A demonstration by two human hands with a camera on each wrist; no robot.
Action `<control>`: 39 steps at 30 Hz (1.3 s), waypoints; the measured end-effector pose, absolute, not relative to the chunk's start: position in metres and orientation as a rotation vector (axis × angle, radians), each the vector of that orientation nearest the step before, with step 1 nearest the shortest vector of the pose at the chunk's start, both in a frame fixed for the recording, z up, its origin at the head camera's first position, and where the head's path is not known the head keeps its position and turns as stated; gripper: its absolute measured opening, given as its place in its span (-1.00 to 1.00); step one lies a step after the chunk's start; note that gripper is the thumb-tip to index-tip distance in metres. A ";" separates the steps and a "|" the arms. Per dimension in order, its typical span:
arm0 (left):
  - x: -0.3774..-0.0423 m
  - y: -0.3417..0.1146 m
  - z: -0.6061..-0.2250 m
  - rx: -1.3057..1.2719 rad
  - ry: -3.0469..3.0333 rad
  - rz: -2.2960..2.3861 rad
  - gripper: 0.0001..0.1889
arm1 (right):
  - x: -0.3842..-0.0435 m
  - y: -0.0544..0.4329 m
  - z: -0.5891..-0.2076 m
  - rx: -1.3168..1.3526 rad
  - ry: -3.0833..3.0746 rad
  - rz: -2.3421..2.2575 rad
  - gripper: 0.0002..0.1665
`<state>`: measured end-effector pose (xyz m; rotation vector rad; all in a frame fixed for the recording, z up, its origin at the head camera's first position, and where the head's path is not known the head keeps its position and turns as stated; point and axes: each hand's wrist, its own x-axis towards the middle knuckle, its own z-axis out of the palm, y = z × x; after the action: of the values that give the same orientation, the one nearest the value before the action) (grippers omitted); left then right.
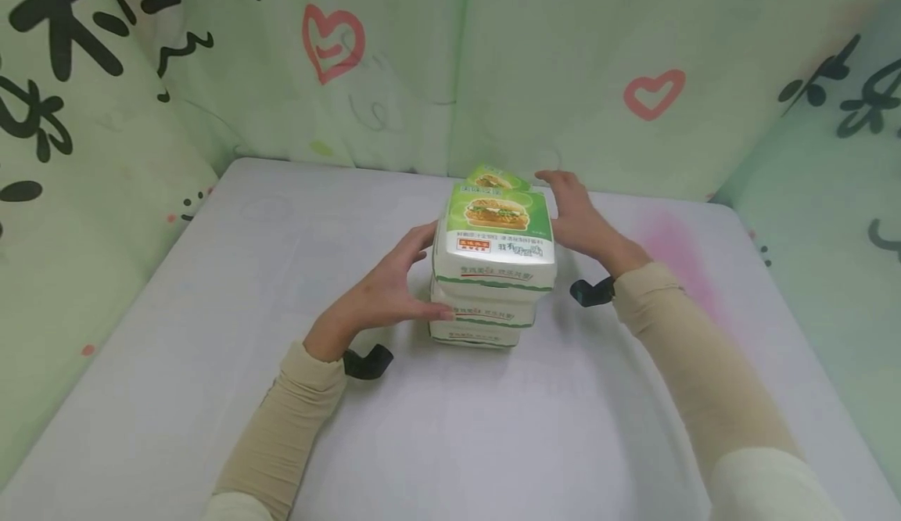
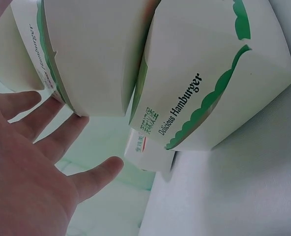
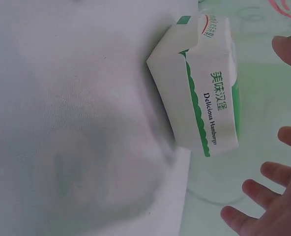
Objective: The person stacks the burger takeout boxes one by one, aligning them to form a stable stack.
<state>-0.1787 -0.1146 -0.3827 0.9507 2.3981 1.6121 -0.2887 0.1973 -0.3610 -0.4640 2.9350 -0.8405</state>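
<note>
Three white-and-green hamburger boxes stand stacked mid-table in the head view: a top box (image 1: 501,228), a middle box (image 1: 493,314) and a bottom box (image 1: 473,338). The top one sits slightly skewed. Behind the stack shows another hamburger box (image 1: 496,177), partly hidden; the right wrist view has a box (image 3: 209,105) standing on the table. My left hand (image 1: 383,294) is at the stack's left side, fingers spread, thumb overlapping the middle box. Its fingertips (image 2: 80,120) are right at an upper box's green edge in the left wrist view. My right hand (image 1: 580,220) spreads its fingers beside the stack's right side.
A white-covered table (image 1: 211,333) lies under everything. Pale green cloth walls (image 1: 549,59) with black writing and red hearts rise behind and on both sides. A dark strap piece (image 1: 369,362) juts from the left wrist, another (image 1: 591,292) from the right.
</note>
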 end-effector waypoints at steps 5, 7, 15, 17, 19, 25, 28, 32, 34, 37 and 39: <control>-0.179 -0.115 -0.383 0.953 2.402 1.609 0.17 | -0.294 0.192 -0.365 -0.506 2.926 -0.821 0.00; -0.179 -0.115 -0.383 0.953 2.406 1.607 0.17 | -0.295 0.190 -0.366 -0.528 2.924 -0.818 -0.02; -0.180 -0.115 -0.385 0.960 2.388 1.612 0.14 | -0.302 0.183 -0.370 -0.556 2.890 -0.825 0.00; -0.180 -0.115 -0.385 0.954 2.386 1.610 0.14 | -0.304 0.182 -0.372 -0.556 2.878 -0.826 -0.01; -0.180 -0.115 -0.385 0.948 2.380 1.608 0.14 | -0.305 0.180 -0.372 -0.554 2.863 -0.838 -0.02; -0.180 -0.115 -0.385 0.941 2.372 1.609 0.15 | -0.304 0.174 -0.370 -0.554 2.805 -0.847 -0.07; -0.179 -0.115 -0.385 0.946 2.376 1.609 0.15 | -0.304 0.171 -0.369 -0.541 2.776 -0.843 -0.11; -0.179 -0.115 -0.384 0.963 2.383 1.608 0.15 | -0.306 0.169 -0.370 -0.505 2.738 -0.876 -0.18; -0.179 -0.116 -0.384 0.973 2.386 1.609 0.15 | -0.307 0.168 -0.371 -0.489 2.731 -0.880 -0.21; -0.180 -0.116 -0.385 0.980 2.393 1.607 0.16 | -0.309 0.168 -0.372 -0.457 2.722 -0.879 -0.24; -0.180 -0.117 -0.385 0.980 2.395 1.607 0.16 | -0.309 0.167 -0.373 -0.454 2.727 -0.873 -0.26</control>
<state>-0.1800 -0.1166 -0.3850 0.9801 2.3954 1.6067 -0.3090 0.1672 -0.3726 -0.4538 2.7273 -0.8729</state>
